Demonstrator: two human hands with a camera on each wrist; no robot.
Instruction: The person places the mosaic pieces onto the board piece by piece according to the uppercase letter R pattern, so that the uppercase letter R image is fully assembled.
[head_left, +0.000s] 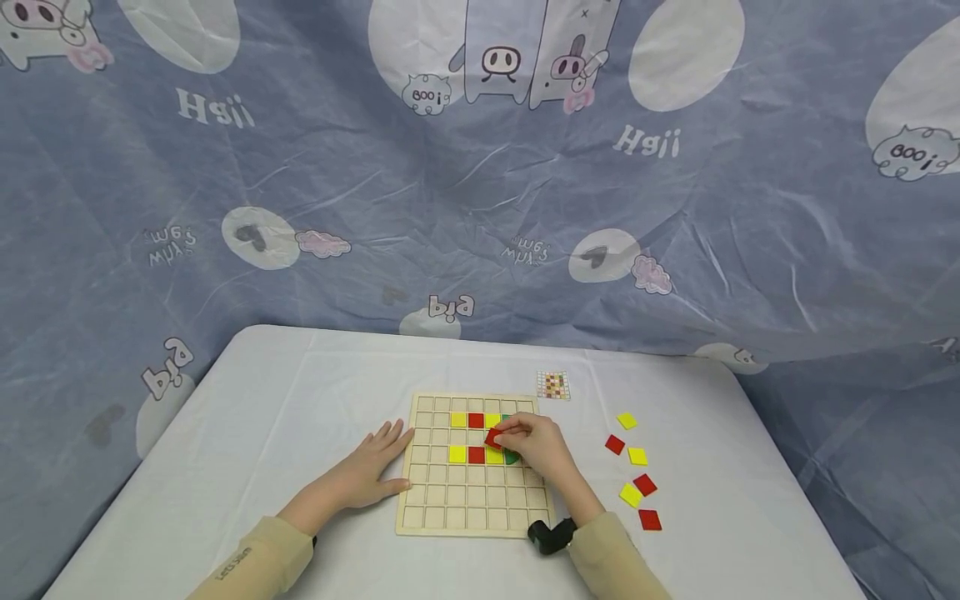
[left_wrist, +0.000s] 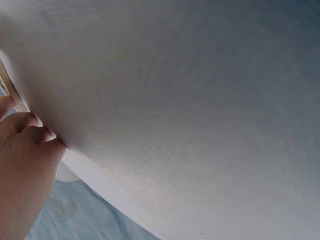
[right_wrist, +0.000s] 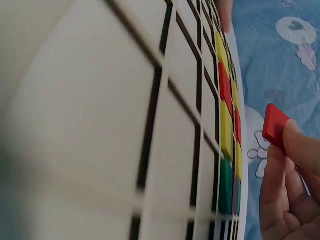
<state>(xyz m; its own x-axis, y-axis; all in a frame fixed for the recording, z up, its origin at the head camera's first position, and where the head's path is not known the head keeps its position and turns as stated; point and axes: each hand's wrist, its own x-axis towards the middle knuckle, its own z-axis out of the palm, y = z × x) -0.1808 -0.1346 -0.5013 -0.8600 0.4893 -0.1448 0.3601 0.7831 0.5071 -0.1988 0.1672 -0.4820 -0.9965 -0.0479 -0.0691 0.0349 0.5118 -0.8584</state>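
A square wooden grid board (head_left: pixel 457 496) lies on the white table. Two rows of its cells hold yellow, red and green pieces, among them a yellow tile (head_left: pixel 457 454) and a red tile (head_left: pixel 476 455). Over the board's right part, my right hand (head_left: pixel 534 446) pinches a red square tile (right_wrist: pixel 276 125) between thumb and fingertips, held above the grid in the right wrist view. My left hand (head_left: pixel 367 473) rests on the table with fingers spread, its fingertips and thumb at the board's left edge. Part of a green piece (right_wrist: pixel 226 187) is hidden by the right hand in the head view.
Several loose red and yellow tiles, including a yellow tile (head_left: pixel 626 421) and a red tile (head_left: pixel 650 520), lie scattered right of the board. A small printed pattern card (head_left: pixel 553 385) sits behind the board's far right corner. A patterned blue cloth (head_left: pixel 420 183) hangs behind the table.
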